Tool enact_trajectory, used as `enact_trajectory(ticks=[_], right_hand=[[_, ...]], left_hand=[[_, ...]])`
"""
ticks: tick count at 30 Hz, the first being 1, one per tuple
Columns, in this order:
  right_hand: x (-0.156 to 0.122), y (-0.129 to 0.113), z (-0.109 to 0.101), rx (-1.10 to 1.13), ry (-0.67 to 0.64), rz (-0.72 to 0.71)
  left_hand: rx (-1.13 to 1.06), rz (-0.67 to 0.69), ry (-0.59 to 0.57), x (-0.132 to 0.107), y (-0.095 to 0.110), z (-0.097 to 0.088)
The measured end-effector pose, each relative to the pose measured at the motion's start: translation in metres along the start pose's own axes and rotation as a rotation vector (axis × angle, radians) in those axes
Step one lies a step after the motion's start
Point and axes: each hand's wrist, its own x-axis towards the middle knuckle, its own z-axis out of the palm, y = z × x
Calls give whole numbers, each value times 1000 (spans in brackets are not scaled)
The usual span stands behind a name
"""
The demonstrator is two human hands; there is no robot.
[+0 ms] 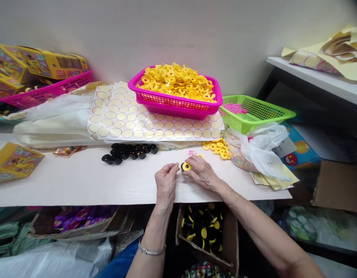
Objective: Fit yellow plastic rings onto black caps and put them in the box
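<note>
Right hand has the black-and-yellow piece pinched in its fingers, over the desk. Left hand is just beside it, so it's between the two, thumb and fingertips pressed together, can't really tell if on anything.

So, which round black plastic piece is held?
The yellow-faced piece in the right hand; others lie on the white table or in a cardboard box.
</note>
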Motion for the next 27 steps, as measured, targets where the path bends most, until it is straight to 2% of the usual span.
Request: enact_trajectory(ticks=[3, 6, 11, 13, 16, 20, 23, 27], right_hand=[[8, 4, 9, -109, -54, 58], [11, 4, 12, -152, -102, 92], [15, 3, 11, -91, -128, 145], [16, 5, 11, 38, -118, 206], [14, 10, 15, 415, -86, 301], [13, 9, 30, 913, 44, 610], [16, 3, 36, 1045, 137, 792], [25, -2, 31, 1072, 181, 869]], left_hand=[[63, 19, 59, 13, -8, -9], [132, 10, 4, 18, -14, -10], [147, 49, -123, 21, -20, 3], [172, 55, -126, 21, -23, 7], [205, 85, -97, 21, -26, 8], [224, 66, -73, 19, -29, 8], [162, -14, -45, 18, -29, 12], [100, -60, -11, 18, -23, 20]])
